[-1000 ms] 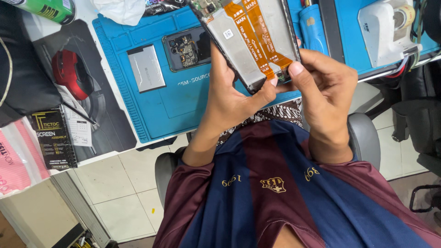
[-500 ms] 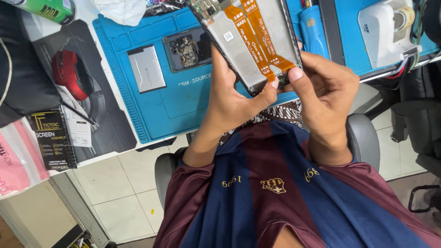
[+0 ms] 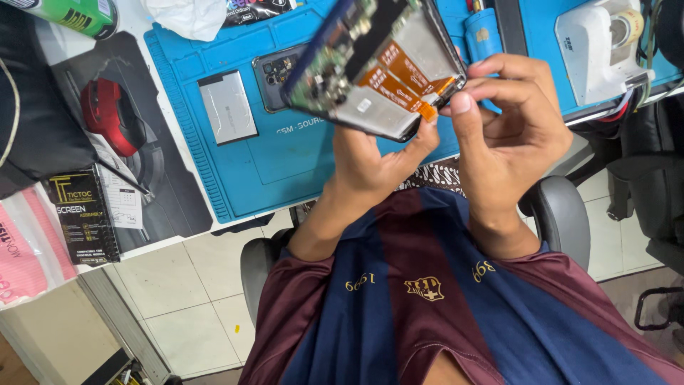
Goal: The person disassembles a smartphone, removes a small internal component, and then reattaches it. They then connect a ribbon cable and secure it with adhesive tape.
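I hold the opened phone above the blue work mat, just in front of my chest, back cover off, internals facing me. Long axis runs from lower right, at my fingertips, up and left toward the far end over the mat. The unit is tilted, near edge lower.

Left hand: clamped on the lower edge from beneath, thumb against the frame. Right hand: thumb and forefinger pinched together at the phone's near right corner, approx. at the end of the orange flex cable. Whether they grip the flex or only the frame edge is unclear; fingers cover the spot. Right hand is the nearer one to the flex; left hand carries the weight.

Edges and room: open air below the phone, between mat and chest. On the mat, left of the phone: a silver battery and a dark rear cover, both well apart from my hands. A white device sits to the right, near my right hand. A red mouse lies far left.
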